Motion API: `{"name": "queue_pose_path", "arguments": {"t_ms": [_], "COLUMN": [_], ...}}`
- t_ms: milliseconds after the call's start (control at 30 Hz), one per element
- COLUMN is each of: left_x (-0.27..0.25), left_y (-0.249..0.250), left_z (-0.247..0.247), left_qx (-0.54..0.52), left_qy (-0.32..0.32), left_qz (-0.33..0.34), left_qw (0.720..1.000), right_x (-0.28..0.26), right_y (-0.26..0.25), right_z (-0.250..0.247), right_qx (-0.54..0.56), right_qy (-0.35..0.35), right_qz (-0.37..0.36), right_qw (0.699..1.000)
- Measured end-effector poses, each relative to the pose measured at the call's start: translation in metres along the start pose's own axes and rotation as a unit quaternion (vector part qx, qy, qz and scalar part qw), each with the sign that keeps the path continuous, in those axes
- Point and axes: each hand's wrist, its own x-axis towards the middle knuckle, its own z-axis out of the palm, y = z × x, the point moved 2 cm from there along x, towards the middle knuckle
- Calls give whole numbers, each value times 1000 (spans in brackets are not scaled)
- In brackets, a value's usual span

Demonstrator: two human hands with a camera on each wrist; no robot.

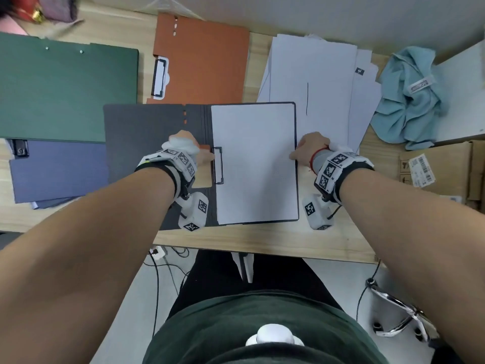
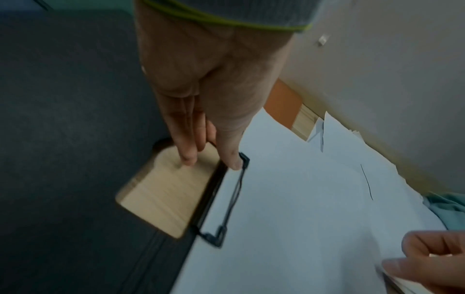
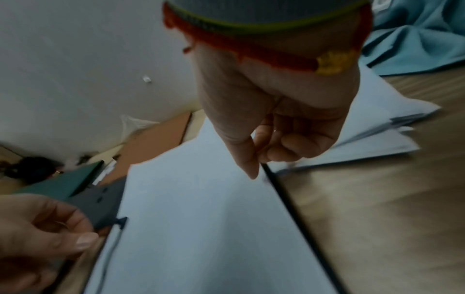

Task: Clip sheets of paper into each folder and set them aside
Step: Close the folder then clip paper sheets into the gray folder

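Observation:
A dark grey folder (image 1: 147, 127) lies open on the wooden table with a white sheet (image 1: 254, 158) on its right half. A black wire clip (image 1: 219, 165) lies flat over the sheet's left edge. My left hand (image 1: 207, 156) is at the clip with straight fingers. Its thumb tip touches the clip's far corner (image 2: 242, 159), and a finger rests in the folder's cut-out. My right hand (image 1: 295, 153) pinches the folder's right edge, thumb (image 3: 249, 169) on top of the sheet, the other fingers curled beside the edge.
An orange folder (image 1: 204, 61) lies behind, with a green folder (image 1: 65, 88) and a blue folder (image 1: 57, 169) to the left. Loose white sheets (image 1: 328, 74) fan out at the back right, beside a teal cloth (image 1: 409, 101) and a cardboard box (image 1: 441, 166). The table's front edge (image 1: 262, 245) is close.

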Motion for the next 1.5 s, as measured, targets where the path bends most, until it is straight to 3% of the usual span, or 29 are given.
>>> {"name": "queue_pose_path", "arguments": {"t_ms": [67, 167, 300, 433, 633, 900, 1000, 1133, 1300, 1400, 1500], "left_x": [3, 5, -6, 1, 6, 1, 11, 13, -60, -70, -63], "left_y": [-20, -50, -80, -114, -135, -155, -152, -113, -29, 12, 37], "left_z": [-12, -32, -48, -47, -51, -97, -119, -149, -165, -148, -121], "left_qx": [-35, -23, 16, -2, -26, 26, -22, -53, -123, -193, -165], "left_qy": [32, 78, 77, 62, 75, 63, 87, 148, 65, -5, -4], "left_qz": [8, -39, -111, -134, -126, -90, -45, 88, 270, 305, 306], "left_qw": [999, 996, 991, 989, 989, 994, 995, 984, 953, 933, 938], "right_x": [-12, -27, -39, -43, -50, -55, -64, -81, -94, -89, -77], "right_y": [-28, -78, -128, -146, -155, -163, -170, -179, -168, -140, -101], "right_z": [-8, -9, 9, 34, 52, 44, 29, -3, -48, -69, -76], "right_qx": [70, 137, 36, -64, -91, -124, -97, 93, 251, 315, 368], "right_qy": [5, -23, -62, -102, -83, -131, -136, -157, -178, -142, -99], "right_qz": [-50, -130, -192, -156, -145, -141, -166, -190, -199, -175, -135], "right_qw": [996, 982, 979, 980, 982, 974, 972, 965, 930, 922, 915]}}
